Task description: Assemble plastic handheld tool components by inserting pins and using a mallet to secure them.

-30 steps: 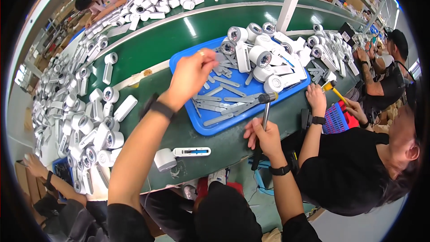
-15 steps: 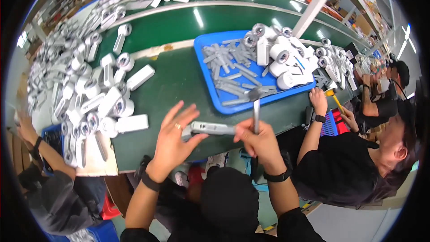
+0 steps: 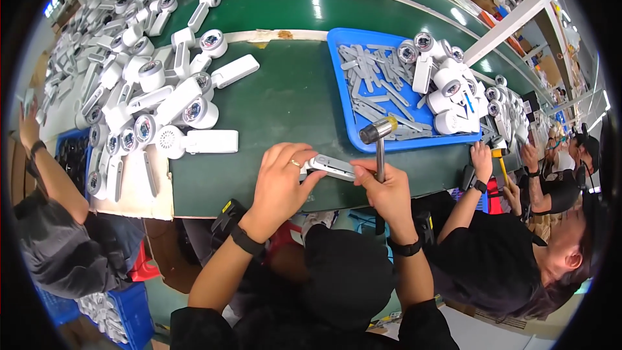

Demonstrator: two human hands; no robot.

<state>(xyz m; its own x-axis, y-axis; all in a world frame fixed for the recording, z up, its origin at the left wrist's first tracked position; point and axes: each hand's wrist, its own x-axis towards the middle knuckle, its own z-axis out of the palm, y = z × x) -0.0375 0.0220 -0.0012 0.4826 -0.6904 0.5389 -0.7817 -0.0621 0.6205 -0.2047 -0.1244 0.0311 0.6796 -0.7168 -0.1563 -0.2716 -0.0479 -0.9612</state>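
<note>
The left hand (image 3: 280, 185) covers one end of the white handle part (image 3: 330, 167); its underside is hidden.

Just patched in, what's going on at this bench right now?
A person at a green work table presses a flat white-and-grey plastic handle part down with the left hand. The right hand grips a small hammer with a metal shaft and yellow-tipped head, held upright just beside that part. Behind it sits a blue plastic tray of grey strips and white round-headed units; more white units are piled at the left. Other workers sit on either side.
</note>
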